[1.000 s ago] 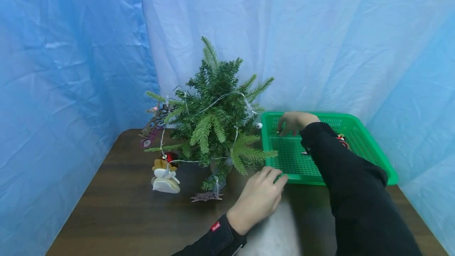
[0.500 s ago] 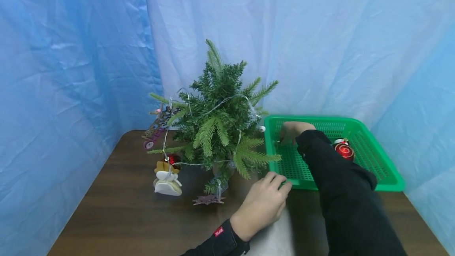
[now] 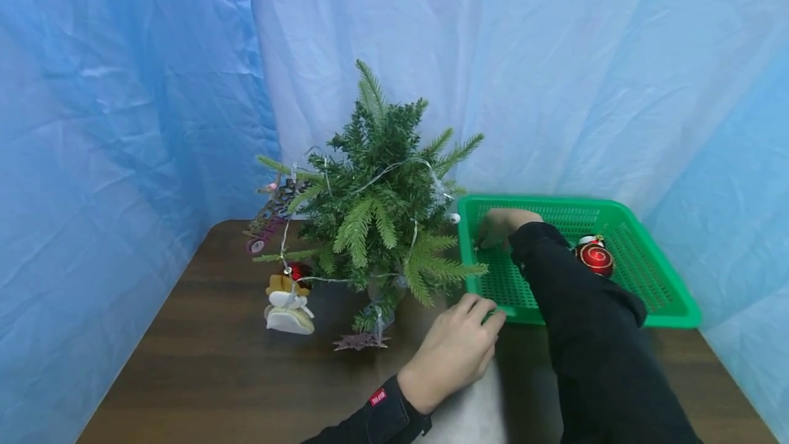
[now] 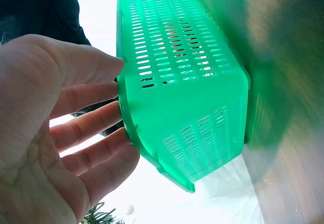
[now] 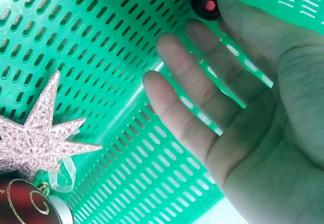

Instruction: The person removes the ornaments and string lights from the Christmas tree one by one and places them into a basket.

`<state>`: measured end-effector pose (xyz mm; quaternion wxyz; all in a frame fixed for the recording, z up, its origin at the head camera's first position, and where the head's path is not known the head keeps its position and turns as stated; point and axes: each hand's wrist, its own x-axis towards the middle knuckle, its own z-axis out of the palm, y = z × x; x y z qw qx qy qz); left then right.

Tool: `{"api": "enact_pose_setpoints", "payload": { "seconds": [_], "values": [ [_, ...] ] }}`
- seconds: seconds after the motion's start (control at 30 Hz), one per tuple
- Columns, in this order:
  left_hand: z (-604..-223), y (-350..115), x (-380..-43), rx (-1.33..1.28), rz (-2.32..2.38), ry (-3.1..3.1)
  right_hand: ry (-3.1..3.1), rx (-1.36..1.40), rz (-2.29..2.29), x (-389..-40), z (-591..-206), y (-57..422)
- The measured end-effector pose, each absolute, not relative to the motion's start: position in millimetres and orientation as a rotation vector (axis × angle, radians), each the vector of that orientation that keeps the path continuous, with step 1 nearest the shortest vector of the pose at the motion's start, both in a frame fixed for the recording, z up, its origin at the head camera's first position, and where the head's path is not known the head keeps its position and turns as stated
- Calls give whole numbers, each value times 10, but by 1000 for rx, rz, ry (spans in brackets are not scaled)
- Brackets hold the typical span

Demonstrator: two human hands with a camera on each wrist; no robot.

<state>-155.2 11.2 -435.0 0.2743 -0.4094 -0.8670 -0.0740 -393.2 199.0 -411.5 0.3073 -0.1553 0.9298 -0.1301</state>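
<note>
My left hand (image 3: 459, 341) rests at the near-left corner of a green plastic basket (image 4: 182, 102), thumb and fingertips against its rim, fingers only loosely bent. Inside that basket, by its left wall, is my right hand (image 3: 501, 225). The right wrist view shows my right thumb and index finger at a small black-and-red ornament (image 5: 206, 1) with a gold loop, as in a pinch; the other fingers are spread. A glittery pink star (image 5: 43, 128) and a red bauble with gold swirls (image 5: 23, 204) lie in the basket too.
Left of the basket stands a small artificial Christmas tree (image 3: 376, 211), wound with a clear light string. From its lower branches hang a white-and-tan ornament (image 3: 288, 314), a purple star (image 3: 361, 341) and a red ball (image 3: 298, 273). Blue cloth (image 3: 555, 74) encloses the dark wooden table (image 3: 203, 375).
My right hand has lowered slightly into the basket's left side, and its forearm has shifted left, uncovering the red bauble. My left hand stays at the rim.
</note>
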Motion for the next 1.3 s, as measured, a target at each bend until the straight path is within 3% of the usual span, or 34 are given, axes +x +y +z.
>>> {"api": "enact_pose_setpoints", "payload": {
  "seconds": [0.8,1.3],
  "values": [
    [-4295,130,-1519,-1134,-180,-2342,2449,-400,-471,-3749,-3912,2126],
    [-3736,-441,-1235,-1285,-447,-2252,2629,-736,-577,-3377,-3467,2223]
  ]
}}
